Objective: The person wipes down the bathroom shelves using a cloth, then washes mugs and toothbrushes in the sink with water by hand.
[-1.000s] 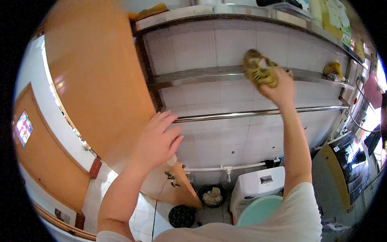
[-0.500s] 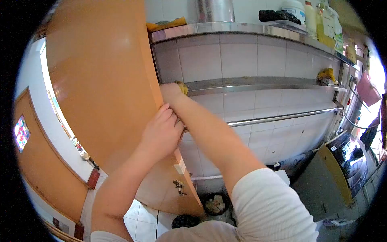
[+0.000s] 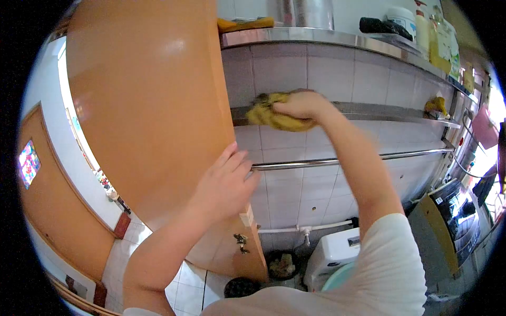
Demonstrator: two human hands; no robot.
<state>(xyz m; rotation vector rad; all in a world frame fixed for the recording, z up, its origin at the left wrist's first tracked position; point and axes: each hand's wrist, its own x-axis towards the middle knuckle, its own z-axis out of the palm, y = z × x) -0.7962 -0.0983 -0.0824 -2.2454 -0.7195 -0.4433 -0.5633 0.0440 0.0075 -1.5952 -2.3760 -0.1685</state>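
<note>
Yellow, dirt-stained cloth [image 3: 282,118] is bunched in my right hand [image 3: 301,105], which holds it against the lower metal shelf [image 3: 363,110]. Dark smudges mark the cloth's top left part. My left hand [image 3: 226,181] rests on the edge of the orange-brown door [image 3: 147,105], fingers stretched out and pointing up, with nothing held in them. Just right of its fingertips starts a chrome rail [image 3: 327,162], fixed below the shelf along the tiled wall [image 3: 284,68].
The upper shelf [image 3: 311,35] carries a folded yellow cloth [image 3: 246,24], a metal pot, a black bundle and several bottles [image 3: 440,45]. Another yellow cloth [image 3: 436,107] lies at the lower shelf's right end. Below are a white toilet tank [image 3: 332,250] and a bin [image 3: 283,265].
My right hand has come out from behind the door edge, moving right along the lower shelf with the cloth. My left hand stays at the door edge. The view has shifted slightly.
</note>
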